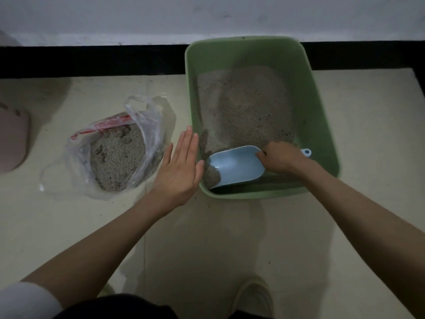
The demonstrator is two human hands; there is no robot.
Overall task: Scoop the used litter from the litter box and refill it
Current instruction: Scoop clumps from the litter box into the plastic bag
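Observation:
A green litter box (322,125) stands on the floor against the wall, with grey-brown litter (246,104) piled toward its far side. My right hand (281,158) grips the handle of a light blue scoop (236,163) inside the box's near end; a little litter lies at the scoop's mouth. My left hand (179,168) is flat with straight fingers just outside the box's near left corner, thumb at the rim. A clear plastic bag (147,125) holding scooped litter (117,157) lies open on the floor to the left.
Beige floor tiles (207,238) surround the box. A black skirting strip (92,61) runs along the white wall. A pinkish object (12,139) sits at the far left edge. My shoe (253,295) is at the bottom.

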